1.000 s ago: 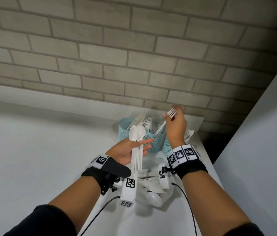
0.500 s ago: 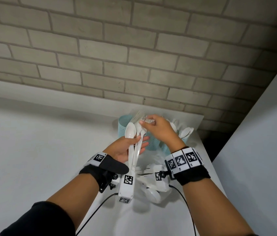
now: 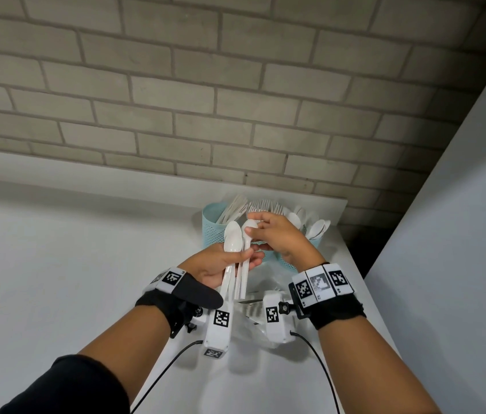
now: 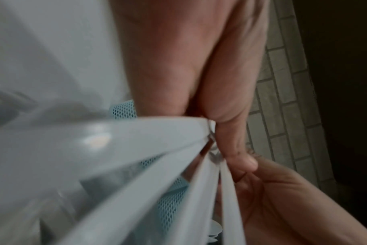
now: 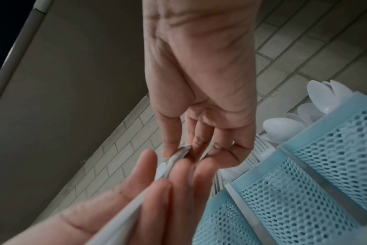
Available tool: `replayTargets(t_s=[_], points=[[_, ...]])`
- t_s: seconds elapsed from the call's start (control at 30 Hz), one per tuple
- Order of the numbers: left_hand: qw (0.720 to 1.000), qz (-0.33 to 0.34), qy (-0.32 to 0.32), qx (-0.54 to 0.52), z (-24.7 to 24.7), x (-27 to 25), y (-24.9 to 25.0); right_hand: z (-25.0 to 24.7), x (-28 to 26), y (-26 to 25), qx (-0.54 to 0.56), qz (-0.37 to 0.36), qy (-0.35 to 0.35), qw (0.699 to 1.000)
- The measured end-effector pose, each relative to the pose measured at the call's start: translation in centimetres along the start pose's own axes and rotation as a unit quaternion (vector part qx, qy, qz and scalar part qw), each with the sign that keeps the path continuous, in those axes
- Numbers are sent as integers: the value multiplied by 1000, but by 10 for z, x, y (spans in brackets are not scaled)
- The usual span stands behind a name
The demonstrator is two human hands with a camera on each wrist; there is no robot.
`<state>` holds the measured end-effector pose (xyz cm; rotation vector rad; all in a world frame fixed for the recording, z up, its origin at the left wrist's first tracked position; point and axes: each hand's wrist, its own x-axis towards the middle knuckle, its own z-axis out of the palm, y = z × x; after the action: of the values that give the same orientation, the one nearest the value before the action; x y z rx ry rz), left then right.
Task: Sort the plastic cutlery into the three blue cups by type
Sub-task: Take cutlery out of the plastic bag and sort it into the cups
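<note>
My left hand [image 3: 229, 262] holds a small bundle of white plastic spoons [image 3: 232, 243] upright, its thumb across their handles [image 4: 136, 165]. My right hand [image 3: 255, 228] pinches the bowl of one spoon [image 3: 249, 225] at the top of that bundle; in the right wrist view its thumb and fingers close on the bowl's edge [image 5: 180, 154]. Three blue mesh cups stand just behind at the wall: the left cup [image 3: 213, 222] with knives, the middle cup [image 5: 283, 190] with forks [image 3: 265, 204], the right cup [image 5: 346, 132] with spoons [image 3: 317, 227].
A pile of loose white cutlery [image 3: 250, 306] lies on the white table [image 3: 86, 264] beneath my wrists, mostly hidden by the wrist cameras. A brick wall [image 3: 205, 100] rises behind the cups. A grey panel [image 3: 459, 234] borders the table's right edge.
My right hand left the fork cup, where it held a fork a second ago, and came left to the spoon bundle, now pinching one spoon's bowl. The left hand kept its hold.
</note>
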<state>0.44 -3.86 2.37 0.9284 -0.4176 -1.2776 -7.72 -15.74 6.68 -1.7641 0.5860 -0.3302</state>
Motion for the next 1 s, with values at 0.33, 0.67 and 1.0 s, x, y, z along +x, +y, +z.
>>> replayTargets(t_s=[0.33, 0.67, 1.0], points=[[995, -16, -33, 97, 8, 0, 2, 8, -8, -2, -40, -1, -68, 997], [989, -77, -6, 124, 6, 9, -6, 15, -1, 0, 14, 20, 55, 998], [995, -75, 22, -62, 5, 0, -9, -4, 0, -1, 86, -92, 210, 970]])
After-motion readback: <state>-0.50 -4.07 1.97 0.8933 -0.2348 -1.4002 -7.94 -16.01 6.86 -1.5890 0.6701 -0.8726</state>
